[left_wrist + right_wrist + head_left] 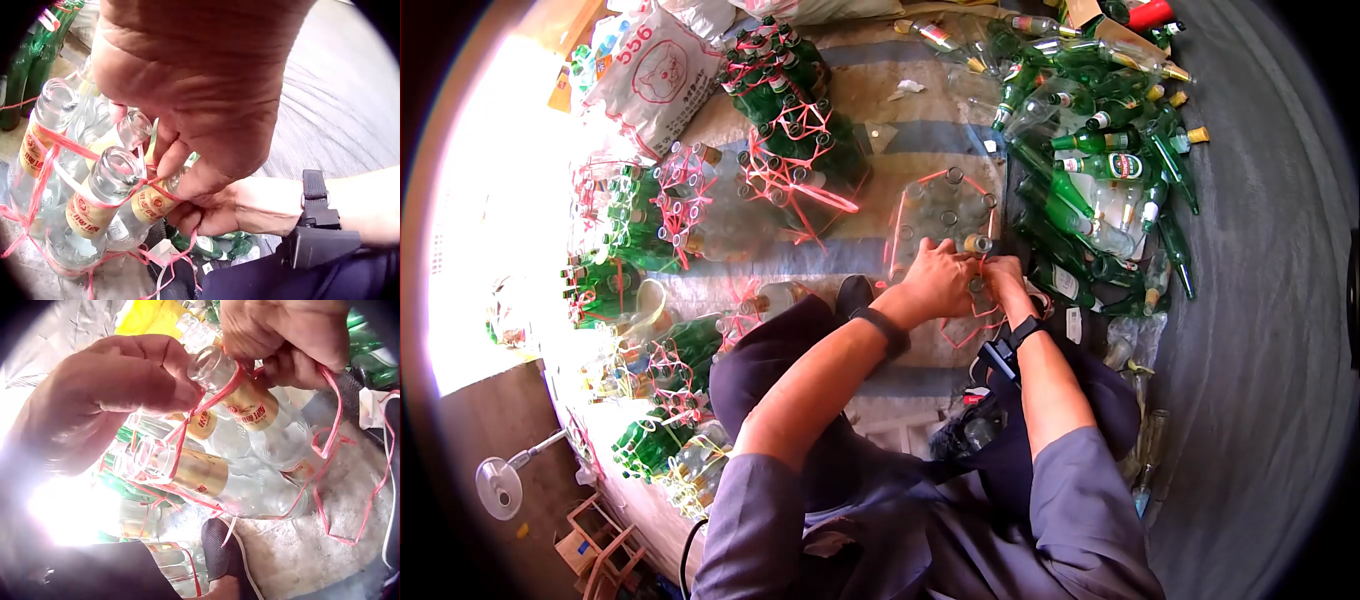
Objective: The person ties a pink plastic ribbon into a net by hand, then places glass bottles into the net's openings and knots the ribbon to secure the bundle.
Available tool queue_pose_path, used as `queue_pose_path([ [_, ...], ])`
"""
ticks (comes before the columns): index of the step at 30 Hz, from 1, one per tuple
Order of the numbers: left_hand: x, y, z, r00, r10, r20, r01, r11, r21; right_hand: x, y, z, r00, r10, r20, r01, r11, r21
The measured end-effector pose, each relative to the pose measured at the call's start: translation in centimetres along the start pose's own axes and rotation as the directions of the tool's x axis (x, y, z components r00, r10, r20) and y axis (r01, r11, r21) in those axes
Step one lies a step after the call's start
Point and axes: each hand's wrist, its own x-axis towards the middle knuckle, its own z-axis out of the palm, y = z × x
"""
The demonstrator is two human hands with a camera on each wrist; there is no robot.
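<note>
Clear glass bottles [950, 217] with yellow-and-red neck labels stand in a bundle before the person. Pink plastic twine [337, 412] runs round their necks, with knots between them and a loose tail trailing to the floor. The left hand [940, 280] pinches the twine beside one bottle neck [212, 370], thumb against the strand. On the other side of that neck, the right hand [1005, 281] grips the twine with curled fingers, the tail hanging from it. In the left wrist view the left hand [194, 81] hides part of the bottle tops.
Loose green bottles [1115, 167] lie piled on the right beside a dark sheet [1250, 300]. Tied bundles of green bottles [785, 80] and clear ones stand at the left. A printed white sack [650, 80] is at the upper left. A shoe [222, 550] rests close to the bundle.
</note>
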Motion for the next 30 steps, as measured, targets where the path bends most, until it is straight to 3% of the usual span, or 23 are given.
queue_pose_path([
  [2, 0.8, -0.2, 0.2, 0.999, -0.025, 0.047, 0.025, 1.0, -0.003, 0.6, 0.7, 0.9, 0.993, 0.026, -0.113, -0.035, 0.996, -0.08],
  [4, 0.9, -0.5, 0.8, 0.994, -0.053, 0.098, 0.054, 0.999, -0.005, 0.8, 1.0, 0.7, 0.995, 0.053, -0.081, -0.06, 0.995, -0.085],
  [6, 1.0, -0.8, 1.3, 1.0, -0.027, 0.001, 0.027, 0.999, -0.036, 0.7, 0.2, 0.6, 0.996, 0.079, -0.048, -0.083, 0.993, -0.089],
  [8, 0.9, -0.9, 1.7, 0.999, -0.023, -0.043, 0.022, 0.999, -0.027, 0.2, -0.6, 0.6, 1.0, 0.029, -0.009, -0.03, 0.969, -0.244],
  [9, 0.8, -0.9, 1.8, 0.996, -0.021, -0.092, 0.02, 1.0, -0.018, -0.5, -1.4, 0.5, 0.999, 0.032, -0.009, -0.033, 0.97, -0.243],
  [11, 0.9, -1.1, 1.7, 0.999, -0.024, -0.046, 0.025, 1.0, 0.017, -1.6, -2.5, 0.5, 0.994, 0.102, -0.027, -0.104, 0.988, -0.117],
  [15, 1.3, -0.6, 0.7, 0.998, -0.059, -0.033, 0.062, 0.996, 0.069, -0.5, -0.9, 0.5, 0.997, 0.084, -0.003, -0.084, 0.996, -0.041],
  [16, 1.4, -0.4, 0.2, 0.998, -0.059, -0.035, 0.061, 0.996, 0.07, 1.1, 1.0, 0.0, 0.958, -0.268, 0.105, 0.284, 0.824, -0.49],
  [17, 1.4, -0.2, -0.4, 0.995, -0.087, -0.057, 0.091, 0.993, 0.071, 1.9, 2.0, -0.2, 0.797, -0.494, 0.349, 0.55, 0.351, -0.758],
  [18, 1.4, 0.0, -0.5, 0.99, -0.115, -0.08, 0.121, 0.99, 0.072, 0.2, 0.3, -0.1, 0.796, -0.496, 0.348, 0.55, 0.35, -0.758],
  [19, 1.1, 0.1, -0.5, 0.99, -0.115, -0.081, 0.121, 0.99, 0.074, -1.9, -1.3, 0.1, 0.945, -0.299, 0.132, 0.327, 0.853, -0.408],
  [20, 0.8, 0.2, -0.3, 0.98, -0.101, -0.172, 0.112, 0.992, 0.055, -3.4, -2.4, 0.2, 0.998, 0.017, 0.065, -0.025, 0.992, 0.124],
  [24, -0.1, 0.8, 0.0, 0.931, -0.061, -0.359, 0.094, 0.993, 0.074, -3.8, -2.3, 0.0, 0.997, -0.047, 0.063, 0.037, 0.987, 0.155],
  [28, -1.1, 1.7, -0.9, 0.947, -0.172, -0.27, 0.208, 0.972, 0.113, -5.1, -3.1, -0.6, 0.998, -0.051, 0.047, 0.046, 0.994, 0.103],
  [30, -1.7, 0.9, -0.3, 0.934, -0.189, -0.302, 0.234, 0.965, 0.121, -5.7, -3.6, -0.9, 0.997, -0.03, 0.065, 0.025, 0.997, 0.079],
])
